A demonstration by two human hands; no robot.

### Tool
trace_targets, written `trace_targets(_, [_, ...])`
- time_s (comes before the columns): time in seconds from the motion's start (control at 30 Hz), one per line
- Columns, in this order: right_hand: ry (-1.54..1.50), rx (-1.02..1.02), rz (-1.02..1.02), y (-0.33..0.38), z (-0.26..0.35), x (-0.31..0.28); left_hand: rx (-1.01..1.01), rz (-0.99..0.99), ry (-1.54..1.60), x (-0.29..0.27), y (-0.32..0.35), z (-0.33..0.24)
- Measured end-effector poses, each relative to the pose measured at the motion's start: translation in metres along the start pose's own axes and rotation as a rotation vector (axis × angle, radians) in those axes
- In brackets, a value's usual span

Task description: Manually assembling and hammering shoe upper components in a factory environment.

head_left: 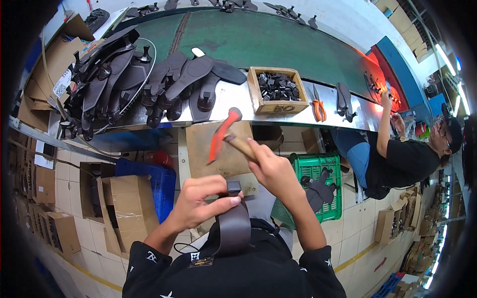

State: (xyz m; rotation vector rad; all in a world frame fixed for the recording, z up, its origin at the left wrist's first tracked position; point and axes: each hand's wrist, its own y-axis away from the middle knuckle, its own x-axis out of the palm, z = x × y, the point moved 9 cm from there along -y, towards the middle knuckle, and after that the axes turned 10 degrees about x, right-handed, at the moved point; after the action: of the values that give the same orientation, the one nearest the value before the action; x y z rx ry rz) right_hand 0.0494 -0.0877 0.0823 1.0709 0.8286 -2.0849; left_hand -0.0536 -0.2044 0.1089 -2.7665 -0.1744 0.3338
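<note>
My left hand is closed round a dark brown shoe sole. The sole curves down toward my chest, and a small black heel block on it points upward between thumb and fingers. In my right hand is a hammer, gripped by its wooden handle. Its red-painted head is raised beyond the heel block and apart from it. Below the hammer head lies a worn brown board at the edge of the metal bench.
Piled heeled soles crowd the bench's left. A wooden box of small black pieces and orange-handled pliers sit before a green conveyor belt. A green crate holds soles at my right. A co-worker reaches toward the belt's glowing end.
</note>
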Motion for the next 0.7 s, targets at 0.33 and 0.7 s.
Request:
trace_targets(0.33, [-0.560, -0.074, 0.172, 0.004, 0.020, -0.005, -0.342, 0.051, 0.470, 0.045, 0.010, 0.007])
trace_targets(0.7, [-1.143, 0.663, -0.242, 0.128, -0.111, -0.003, 0.210, -0.828, -0.379, -0.102, -0.101, 0.015])
